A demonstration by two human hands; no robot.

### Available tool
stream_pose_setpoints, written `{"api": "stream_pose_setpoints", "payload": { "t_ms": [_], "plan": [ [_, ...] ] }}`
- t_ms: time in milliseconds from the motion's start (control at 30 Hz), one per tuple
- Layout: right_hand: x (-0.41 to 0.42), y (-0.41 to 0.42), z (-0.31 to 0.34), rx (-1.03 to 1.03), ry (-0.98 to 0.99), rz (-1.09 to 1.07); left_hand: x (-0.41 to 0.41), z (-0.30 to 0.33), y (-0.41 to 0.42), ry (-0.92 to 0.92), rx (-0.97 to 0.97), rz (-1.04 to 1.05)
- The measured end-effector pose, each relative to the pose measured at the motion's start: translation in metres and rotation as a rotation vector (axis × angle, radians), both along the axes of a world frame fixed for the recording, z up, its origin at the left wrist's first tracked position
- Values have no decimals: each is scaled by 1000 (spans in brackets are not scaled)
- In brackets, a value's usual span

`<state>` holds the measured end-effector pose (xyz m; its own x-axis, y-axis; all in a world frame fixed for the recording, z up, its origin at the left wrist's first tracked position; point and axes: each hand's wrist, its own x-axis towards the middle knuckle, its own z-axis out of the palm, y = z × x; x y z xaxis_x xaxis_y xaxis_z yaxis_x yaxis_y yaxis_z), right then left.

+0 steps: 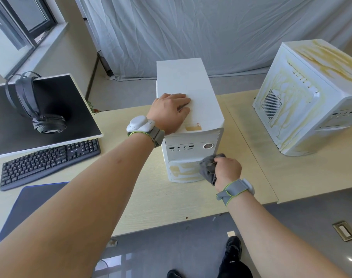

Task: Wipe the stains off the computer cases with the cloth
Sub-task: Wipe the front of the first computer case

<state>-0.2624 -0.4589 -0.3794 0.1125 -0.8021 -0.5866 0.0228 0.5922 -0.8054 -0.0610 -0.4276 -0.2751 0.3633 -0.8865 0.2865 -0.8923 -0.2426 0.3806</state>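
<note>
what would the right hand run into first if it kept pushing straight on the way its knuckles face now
Most likely the stained lower front panel of the tower case: the right hand grips the grey cloth right against it, so the cloth meets the panel first. Depth is hard to judge here.

Just one view here — a wide-angle head cam, so it looks forward and down from above the desk. Both forearms reach in from the bottom edge, and the white tower case sits close, dead centre. Edges bend a lot: the monitor tilts off at left, a second stained case at right — the curtain fills the top.
</note>
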Motion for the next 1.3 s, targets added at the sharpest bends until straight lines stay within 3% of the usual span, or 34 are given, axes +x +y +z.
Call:
{"api": "stream_pose_setpoints", "payload": {
  "t_ms": [100, 333, 500, 667, 867, 1000, 1300],
  "plan": [
    [8, 1, -13, -39, 10, -46, 0, 0, 0, 2, 3, 0],
    [46, 46, -22, -83, 5, 224, -1, 0, 0, 4, -8, -1],
    [38, 36, -24, 4, -53, 20, 1, -2, 1, -14, -5, -2],
    [40, 35, -37, -34, 139, -89, 0, 0, 1, 3, 7, 4],
    [67, 59, -41, 134, -39, 143, -1, 2, 0, 17, 14, 0],
    [57, 53, -45, 274, 7, 284, 0, 1, 1, 25, 8, -5],
    [76, 69, -68, 405, -61, 204, 0, 3, 2, 42, -2, -6]
  ]
}}
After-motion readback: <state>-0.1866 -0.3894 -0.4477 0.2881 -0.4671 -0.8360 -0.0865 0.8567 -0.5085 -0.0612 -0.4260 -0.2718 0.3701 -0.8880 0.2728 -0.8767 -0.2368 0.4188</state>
